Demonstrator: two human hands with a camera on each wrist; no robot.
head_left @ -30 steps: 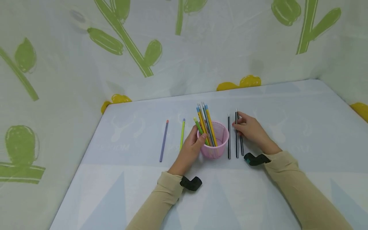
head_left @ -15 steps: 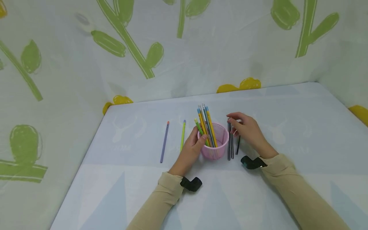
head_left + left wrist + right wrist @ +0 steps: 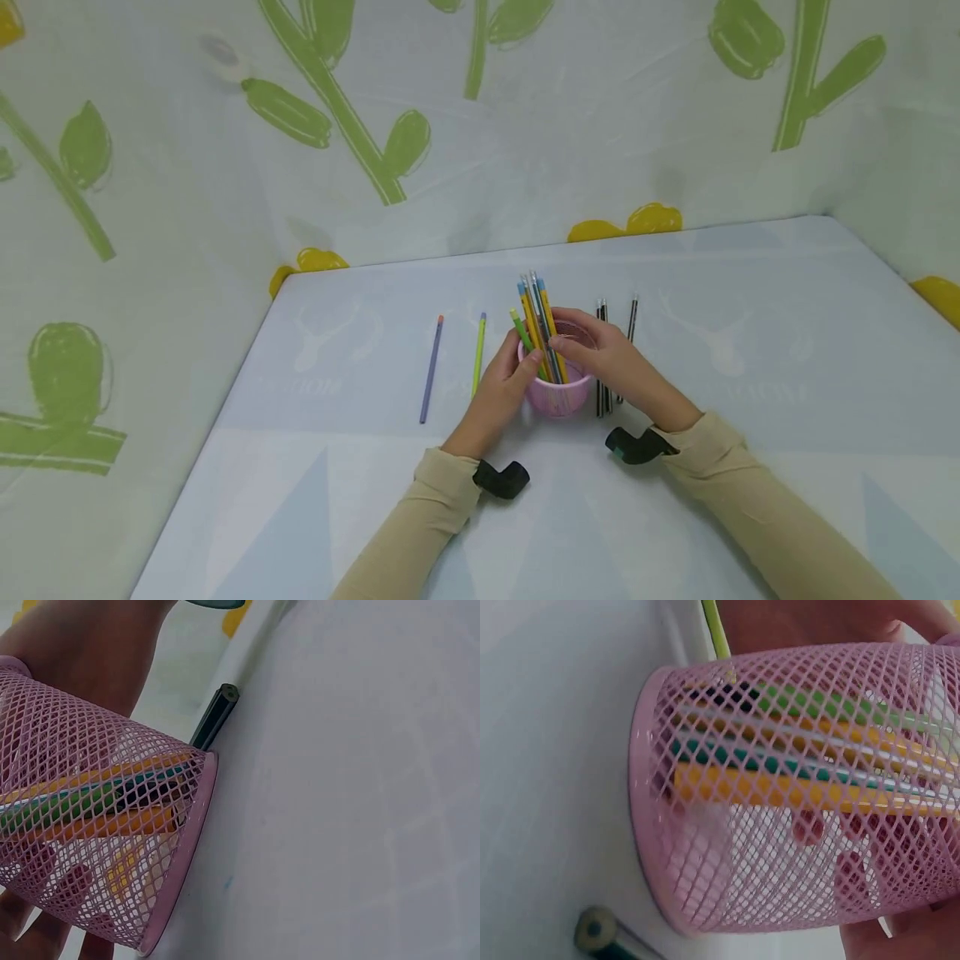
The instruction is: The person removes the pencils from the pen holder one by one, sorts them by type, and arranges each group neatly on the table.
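Observation:
A pink mesh pencil cup [image 3: 557,405] stands mid-table, with several pencils [image 3: 530,305] leaning to its left side: yellow, green and grey-blue. My left hand [image 3: 501,386] grips the cup's left side, thumb at the rim and fingers round behind. My right hand [image 3: 611,358] reaches over the cup's right rim, thumb and forefinger apart and close to the yellow pencil's shaft. Through the mesh in the right wrist view, the pencils' lower ends [image 3: 735,784] show near the cup's base. Two black pencils [image 3: 601,402] lie side by side just right of the cup, partly under the right hand.
A third black pencil [image 3: 633,318] lies slightly apart on the right. To the left lie a purple pencil [image 3: 431,369] and a yellow-green pencil [image 3: 479,353]. A patterned cloth wall rises behind the table's far edge [image 3: 465,255].
My right hand has left the black pencils and moved left over the cup. Two black pencils now lie closer together, near the cup. The left hand keeps its hold.

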